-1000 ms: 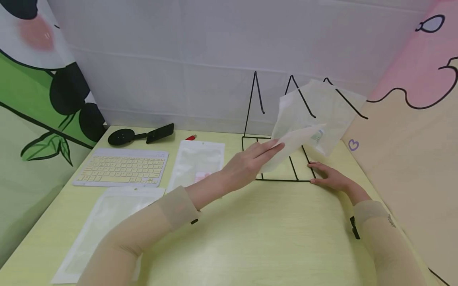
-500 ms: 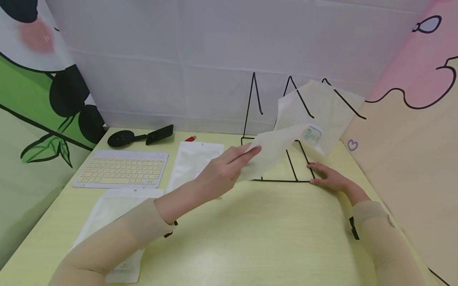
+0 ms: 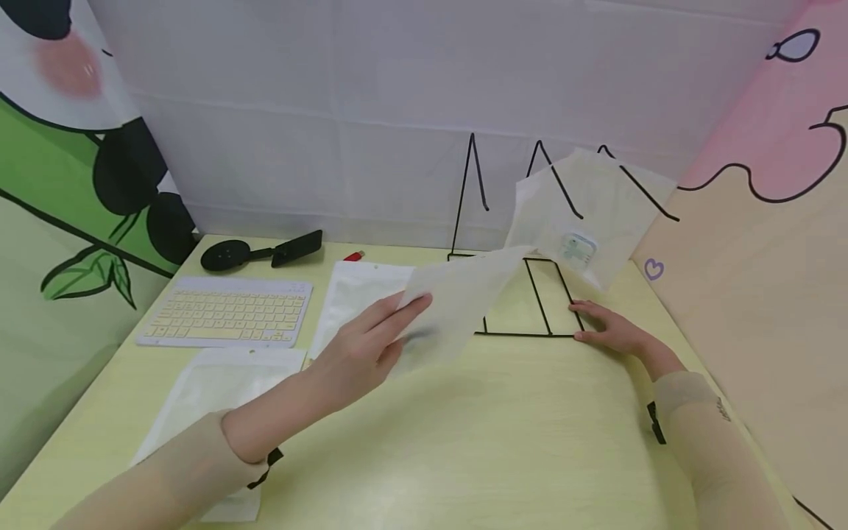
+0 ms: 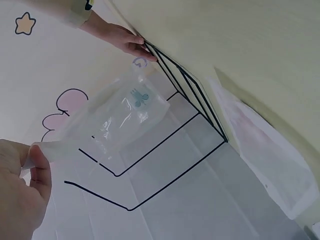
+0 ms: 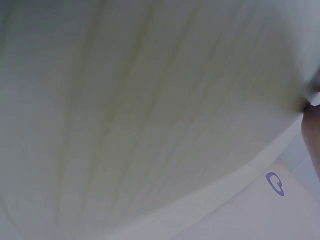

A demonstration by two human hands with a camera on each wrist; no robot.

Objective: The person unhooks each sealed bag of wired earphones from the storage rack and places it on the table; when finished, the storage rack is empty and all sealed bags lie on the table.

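In the head view my left hand point(image 3: 358, 357) pinches a thin, whitish translucent plastic bag point(image 3: 457, 305) by its near edge, in front of a black wire rack point(image 3: 523, 335). A similar bag point(image 3: 596, 195) with a small blue-green print hangs at the rack's right-hand hooks. The leftmost hook point(image 3: 478, 173) carries nothing. At the right corner of the rack's base, my right hand point(image 3: 612, 329) grips the side bar between thumb and fingers. From the left wrist, the left hand point(image 4: 25, 187) shows its thumb and finger on the bag's edge. The right wrist view is mostly blurred tabletop.
To the left lie a white keyboard point(image 3: 221, 313), a white pouch point(image 3: 358, 294) and a larger white pouch point(image 3: 225, 386), partly under my left arm. Behind them are a black round-based stand point(image 3: 228, 255) and a small red object point(image 3: 354, 256). A pale cloth wall point(image 3: 391, 184) closes the back.
My left hand has drawn back to the left and toward me, pulling the bag away from the hanging one, whose print now shows. My right hand has stayed on the rack.
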